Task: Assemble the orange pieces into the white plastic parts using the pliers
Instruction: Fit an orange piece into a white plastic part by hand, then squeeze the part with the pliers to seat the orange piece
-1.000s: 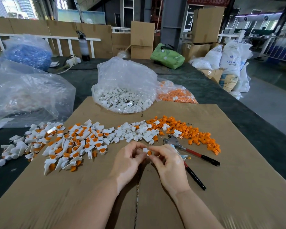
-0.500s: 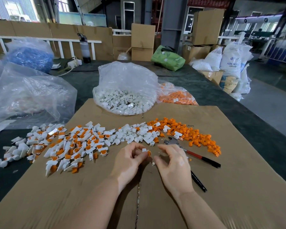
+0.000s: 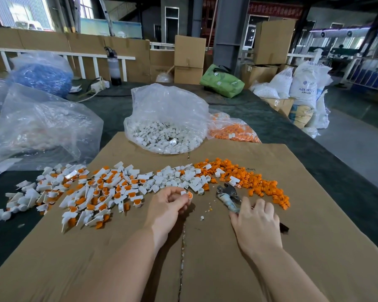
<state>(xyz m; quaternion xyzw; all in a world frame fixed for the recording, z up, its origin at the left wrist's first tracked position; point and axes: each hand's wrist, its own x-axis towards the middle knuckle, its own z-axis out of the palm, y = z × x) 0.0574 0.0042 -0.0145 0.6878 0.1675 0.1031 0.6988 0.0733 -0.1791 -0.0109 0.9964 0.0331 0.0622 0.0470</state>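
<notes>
My left hand (image 3: 168, 205) pinches a white plastic part with an orange piece (image 3: 187, 195) seated in it, just above the cardboard sheet (image 3: 314, 247). My right hand (image 3: 256, 221) lies palm down over the handles of the pliers (image 3: 226, 192), thumb and fingers curling round them. The metal jaws stick out to the upper left, and a black handle tip shows past the hand on the right. Loose white parts (image 3: 179, 178) and loose orange pieces (image 3: 253, 178) lie in a row beyond my hands. Assembled white-and-orange parts (image 3: 100, 192) are heaped at the left.
A clear bag of white parts (image 3: 166, 136) and a bag of orange pieces (image 3: 231, 131) stand at the cardboard's far edge. A crumpled clear bag (image 3: 42, 127) lies at the left on the dark table. Small crumbs (image 3: 202, 217) lie between my hands.
My right hand left the part, moved right and came down onto the pliers' handles. My left hand stayed in place, still pinching the white part.
</notes>
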